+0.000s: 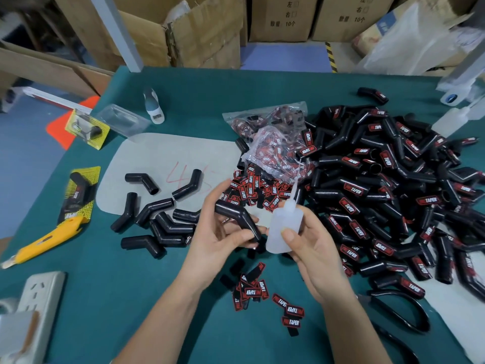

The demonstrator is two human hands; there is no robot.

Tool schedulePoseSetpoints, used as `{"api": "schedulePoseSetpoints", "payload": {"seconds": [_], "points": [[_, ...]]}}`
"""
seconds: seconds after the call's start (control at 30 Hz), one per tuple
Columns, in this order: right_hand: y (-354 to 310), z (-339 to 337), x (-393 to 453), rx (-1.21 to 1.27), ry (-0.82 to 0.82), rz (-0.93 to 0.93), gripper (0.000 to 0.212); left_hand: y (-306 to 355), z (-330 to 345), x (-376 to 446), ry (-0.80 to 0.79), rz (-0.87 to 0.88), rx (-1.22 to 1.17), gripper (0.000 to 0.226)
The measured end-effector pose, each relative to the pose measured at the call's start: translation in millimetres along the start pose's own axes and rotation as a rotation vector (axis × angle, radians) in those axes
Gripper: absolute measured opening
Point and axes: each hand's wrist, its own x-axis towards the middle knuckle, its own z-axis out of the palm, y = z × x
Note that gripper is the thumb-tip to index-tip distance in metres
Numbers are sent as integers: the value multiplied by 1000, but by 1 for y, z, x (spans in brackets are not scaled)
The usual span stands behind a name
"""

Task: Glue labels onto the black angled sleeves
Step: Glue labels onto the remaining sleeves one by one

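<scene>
Left hand (pixel 223 232) grips a bare black angled sleeve (pixel 240 219), fingers curled round its lower leg and thumb on top, the bend pointing up and away. Right hand (pixel 304 240) grips a translucent glue bottle (pixel 283 229) just beside the sleeve, its thin nozzle tilted up and away from the person; the bottle's base nearly touches the sleeve's lower end.

Nearest the person, below both hands, a small scatter of red-and-black labels (pixel 262 292) lies on the green desk (pixel 131 298). At the near left edge sits a white power strip (pixel 39 292), and at the near right a loop of black cable (pixel 401 311).

Left of the left hand lies a group of unlabelled sleeves (pixel 157 219), partly on a pale sheet (pixel 162 153) with red marks. Farther left are a yellow utility knife (pixel 44 240) and a packaged sleeve on a yellow card (pixel 78 193).

Just beyond the hands a heap of loose labels (pixel 254 187) spills from a clear plastic bag (pixel 275 143). To the right, well spread, is the big pile of labelled sleeves (pixel 388 185).

Farther back stand a second bottle (pixel 448 122), a clear blister shell (pixel 120 120) and cardboard boxes (pixel 196 30).
</scene>
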Motion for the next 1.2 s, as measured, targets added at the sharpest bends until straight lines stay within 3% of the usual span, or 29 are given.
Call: {"api": "schedulePoseSetpoints", "payload": {"seconds": [0.27, 0.4, 0.57, 0.73, 0.87, 1.03, 1.2], "points": [[4, 7, -2, 23, -35, 13, 31, -11, 1, -6, 146, 59, 269, 86], [0, 7, -2, 38, -24, 26, 27, -12, 3, -6, 186, 152, 424, 64], [3, 6, -1, 96, 0, 23, 29, -5, 8, -6, 266, 132, 104, 24], [0, 7, -1, 129, 32, -4, 40, -4, 8, -6, 200, 7, -199, 18], [-1, 2, -1, 59, 111, -46, 44, -5, 9, -6, 112, -54, -330, 38], [-3, -4, 1, 138, 222, -88, 31, -2, 12, -6, 118, -73, -358, 33], [-9, -13, -3, 165, 210, -177, 22, -1, 10, -6, 108, -89, -412, 35]]}}
